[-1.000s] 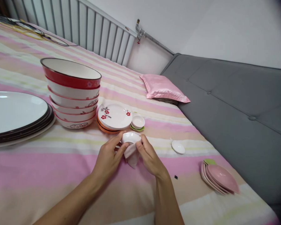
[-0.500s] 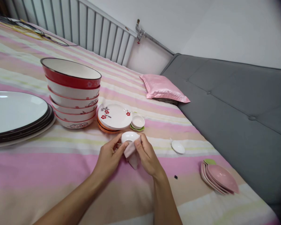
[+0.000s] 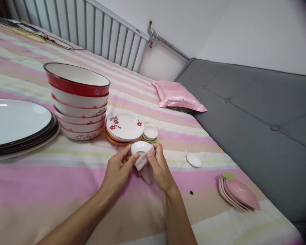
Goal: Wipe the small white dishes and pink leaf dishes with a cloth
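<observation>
Between my two hands is a small white bowl [image 3: 140, 146], held above the striped sheet with its inside partly showing. My left hand [image 3: 119, 168] grips the bowl's left side, thumb at the near rim. A pale pink cloth [image 3: 146, 172] is pressed against the near rim and hangs below it. My right hand [image 3: 162, 170] pinches this cloth onto the bowl's right side with thumb and fingers. Just beyond the bowl stand a stack of small white dishes [image 3: 151, 132] and flower-patterned plates [image 3: 126, 126] on orange-edged ones.
Left are a tall stack of red-rimmed bowls [image 3: 79, 110] and dark-edged oval plates [image 3: 17, 119]. Right lie a white spoon [image 3: 193, 160], pink leaf-shaped dishes [image 3: 242, 194] and a small black piece [image 3: 191, 192]. A pink pillow [image 3: 180, 95] rests by the grey headboard [image 3: 255, 102].
The bowl has tipped and shifted very slightly within my hands, and my right hand has moved a little up along its rim. Everything else stays in place.
</observation>
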